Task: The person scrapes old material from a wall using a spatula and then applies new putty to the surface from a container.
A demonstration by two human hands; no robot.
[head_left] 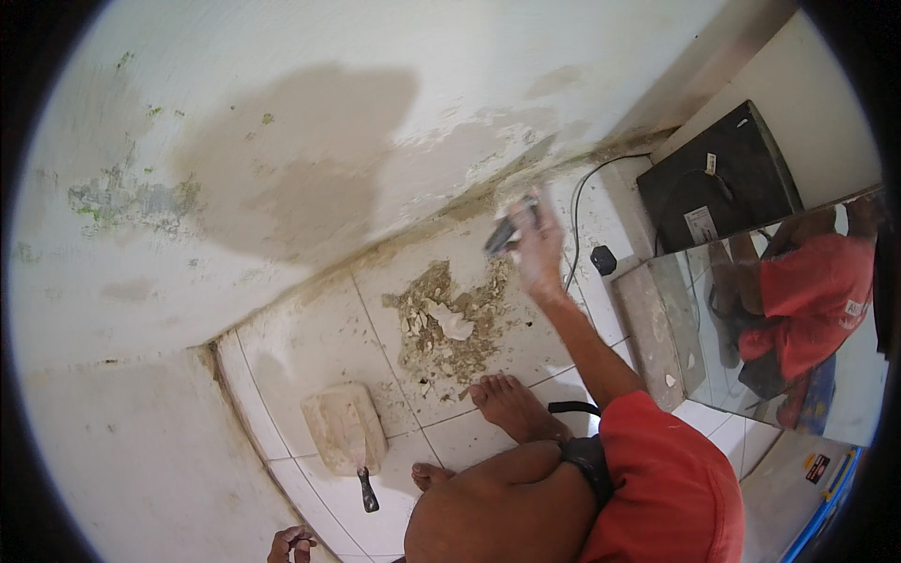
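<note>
1. The right arm (593, 345) is stretched forward.
2. The right grip (538, 246) is blurry and curled closed.
3. Part of the left grip (292, 543) shows, a bit bent.
4. Both feet (514, 409) are bare.

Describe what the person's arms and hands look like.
The right arm shows a short red sleeve with a bare forearm below. The right hand, blurred, looks gloveless, with no watch visible. The left hand is bare and partly cut off; its sleeve is out of view.
</note>
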